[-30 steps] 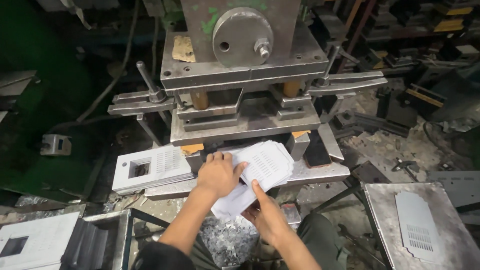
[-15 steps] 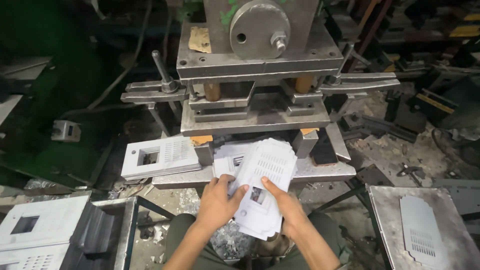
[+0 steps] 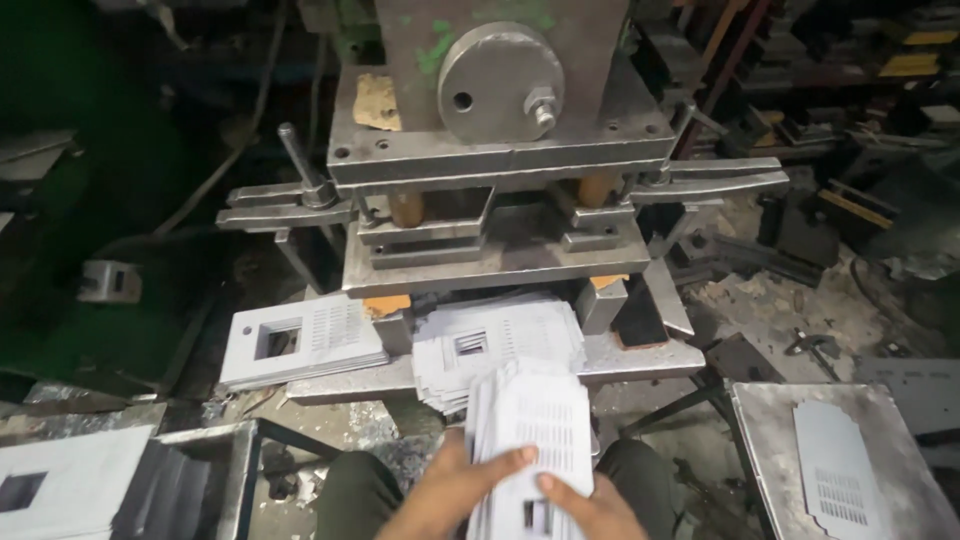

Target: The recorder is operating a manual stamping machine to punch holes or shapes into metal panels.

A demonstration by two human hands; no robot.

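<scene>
1. Left hand (image 3: 455, 492) and right hand (image 3: 585, 508) both clamped on a stack of white perforated sheets (image 3: 530, 440), held over the lap.
2. Just behind, another fanned pile (image 3: 500, 345) resting on the press bed (image 3: 640, 358).
3. Left of that, a flat stack (image 3: 300, 340).

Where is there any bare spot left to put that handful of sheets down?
Bare metal shows on the press ledge right of the fanned stack, and on the grey table left of its lone sheet. Left of the stack, another pile crowds the ledge.
</scene>
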